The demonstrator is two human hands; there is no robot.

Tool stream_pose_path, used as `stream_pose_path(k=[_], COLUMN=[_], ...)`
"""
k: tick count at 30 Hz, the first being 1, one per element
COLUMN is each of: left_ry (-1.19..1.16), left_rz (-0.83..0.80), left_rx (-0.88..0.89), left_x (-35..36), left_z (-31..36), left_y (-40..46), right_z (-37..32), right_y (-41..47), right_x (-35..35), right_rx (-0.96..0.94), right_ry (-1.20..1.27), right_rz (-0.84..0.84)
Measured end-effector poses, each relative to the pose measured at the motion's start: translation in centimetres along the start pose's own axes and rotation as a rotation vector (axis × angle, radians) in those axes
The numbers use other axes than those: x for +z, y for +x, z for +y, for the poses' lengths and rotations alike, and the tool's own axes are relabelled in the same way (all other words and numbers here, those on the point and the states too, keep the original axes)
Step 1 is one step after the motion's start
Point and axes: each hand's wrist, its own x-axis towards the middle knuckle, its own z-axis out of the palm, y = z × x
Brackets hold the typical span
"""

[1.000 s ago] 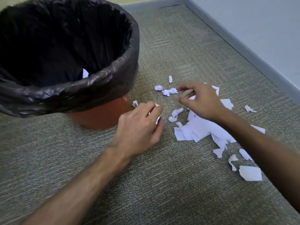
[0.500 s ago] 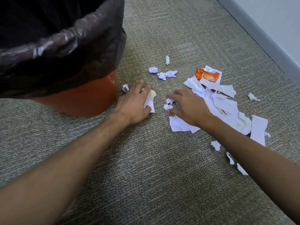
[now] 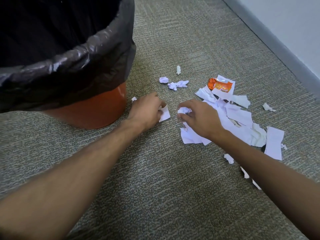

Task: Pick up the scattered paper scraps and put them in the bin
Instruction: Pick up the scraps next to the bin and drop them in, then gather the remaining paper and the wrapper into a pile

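Note:
An orange bin point(image 3: 97, 111) lined with a black bag point(image 3: 72, 66) stands at the upper left on the carpet. White paper scraps point(image 3: 239, 116) lie in a heap to its right, with several small crumpled bits point(image 3: 178, 84) further back. My left hand point(image 3: 145, 111) is low beside the bin's base and grips a flat white scrap point(image 3: 165, 114) with curled fingers. My right hand point(image 3: 199, 118) rests on the near edge of the heap, its fingertips pinching a crumpled white scrap point(image 3: 184, 110).
An orange snack wrapper point(image 3: 220, 85) lies at the far side of the heap. A grey skirting board point(image 3: 277, 44) and pale wall run along the right. More loose scraps point(image 3: 228, 158) sit under my right forearm on the grey-green carpet point(image 3: 173, 196).
My left hand's fingers have curled around the flat scrap. My right hand has gathered a crumpled scrap at its fingertips. The view has tipped down, cropping the bin's opening.

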Motion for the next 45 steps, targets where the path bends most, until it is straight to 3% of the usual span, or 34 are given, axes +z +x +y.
stream_pose_path(k=[7,18,23,28,32,35,40,45], left_ry=[-0.160,-0.397,-0.354,-0.301,-0.221,-0.123,-0.080,0.025], left_rz=[0.296,0.771,0.888,0.856,0.843,0.901,1.015,0.931], left_rx=[0.026,0.158,-0.026,-0.316,-0.378,-0.320,-0.011,0.265], left_x=[-5.3,-19.9,-24.2,-25.5,-25.2,-24.2,-20.9,-14.9], left_z=[3.8,6.9,4.0,0.2,-1.6,-1.5,1.0,3.1], left_y=[-2.4,-8.1,-10.0,-10.9,-11.2,-11.5,-12.4,-11.4], right_z=[-2.6,-12.1,-17.5,-22.0,-24.6,-24.3,-19.4,-12.0], right_y=[-0.8,-1.5,0.2,3.0,4.4,4.8,4.5,4.0], right_x=[-7.1,-20.2,-23.0,-22.3,-21.0,-19.9,-18.1,-15.4], right_rx=[0.002,-0.111,-0.256,-0.365,-0.423,-0.396,-0.320,-0.185], right_ry=[0.279,0.492,0.552,0.466,0.410,0.431,0.461,0.379], right_rz=[0.246,0.426,0.369,0.230,0.101,0.087,0.182,0.172])
